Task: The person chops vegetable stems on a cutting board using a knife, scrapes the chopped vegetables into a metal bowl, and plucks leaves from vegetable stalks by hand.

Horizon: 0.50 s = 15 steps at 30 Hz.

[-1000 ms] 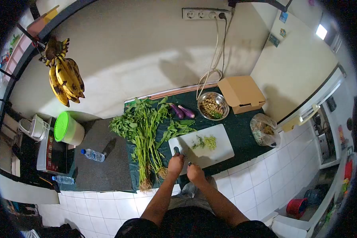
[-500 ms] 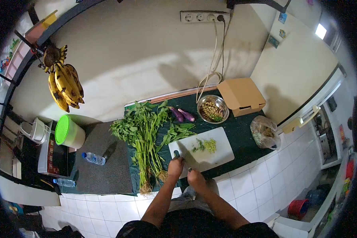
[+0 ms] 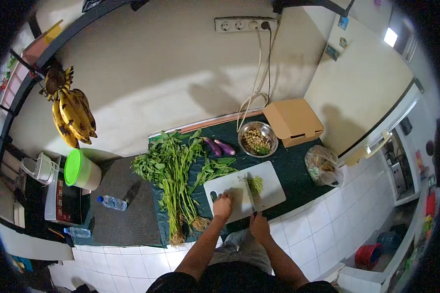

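My right hand (image 3: 259,226) is wrapped round the handle of a knife (image 3: 250,195), whose blade lies over the white cutting board (image 3: 274,191). Chopped pale green pieces (image 3: 255,184) lie just right of the blade. My left hand (image 3: 223,206) rests on the left part of the board beside its handle slot, fingers bent; whether anything is under them is too small to tell. Left of the board lies a big bunch of leafy greens (image 3: 173,178) with roots. Behind the board are two purple eggplants (image 3: 224,147) and a steel bowl (image 3: 258,139) of chopped food.
A cardboard box (image 3: 294,122) and a plastic bag (image 3: 322,167) stand at the right. Leftward are a water bottle (image 3: 112,202), a green-lidded tub (image 3: 82,170) and a second bottle (image 3: 77,232). Bananas (image 3: 73,115) hang at the upper left.
My right hand has moved right and turned the knife so its blade now shows over the board beside the chopped pieces. My left hand has shifted slightly onto the board. The view has tilted slightly.
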Each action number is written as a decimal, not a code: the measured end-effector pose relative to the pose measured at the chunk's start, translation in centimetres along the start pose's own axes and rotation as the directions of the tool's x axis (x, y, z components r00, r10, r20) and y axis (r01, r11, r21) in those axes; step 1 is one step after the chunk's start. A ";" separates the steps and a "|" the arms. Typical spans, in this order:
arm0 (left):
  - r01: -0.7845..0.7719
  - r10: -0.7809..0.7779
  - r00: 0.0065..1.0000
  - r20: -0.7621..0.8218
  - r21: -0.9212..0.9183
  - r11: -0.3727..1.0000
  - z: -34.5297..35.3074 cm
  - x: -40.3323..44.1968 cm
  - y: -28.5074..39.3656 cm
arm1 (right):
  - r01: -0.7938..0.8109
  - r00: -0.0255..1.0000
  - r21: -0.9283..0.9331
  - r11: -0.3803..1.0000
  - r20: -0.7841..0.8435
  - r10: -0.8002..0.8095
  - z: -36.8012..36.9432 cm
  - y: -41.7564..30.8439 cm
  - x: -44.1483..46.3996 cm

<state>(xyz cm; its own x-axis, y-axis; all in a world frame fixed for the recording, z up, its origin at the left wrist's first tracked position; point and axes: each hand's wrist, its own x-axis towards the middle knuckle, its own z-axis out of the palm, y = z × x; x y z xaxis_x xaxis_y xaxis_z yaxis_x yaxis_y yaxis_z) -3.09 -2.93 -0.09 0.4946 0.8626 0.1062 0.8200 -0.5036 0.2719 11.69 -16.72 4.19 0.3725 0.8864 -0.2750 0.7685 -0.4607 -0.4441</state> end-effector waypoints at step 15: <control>-0.035 0.032 0.999 -0.020 -0.160 0.987 0.0 2.0 0.4 | -0.036 0.983 -0.067 0.997 0.180 0.047 -0.1 -1.0 -0.7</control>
<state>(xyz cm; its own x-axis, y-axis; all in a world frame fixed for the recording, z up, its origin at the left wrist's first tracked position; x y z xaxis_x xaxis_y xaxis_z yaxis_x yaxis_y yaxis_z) -1.76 -1.44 0.28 0.5148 0.8468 0.1339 0.7458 -0.5194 0.4172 10.75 -16.88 4.92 0.3086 0.8409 -0.4445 0.7877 -0.4879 -0.3761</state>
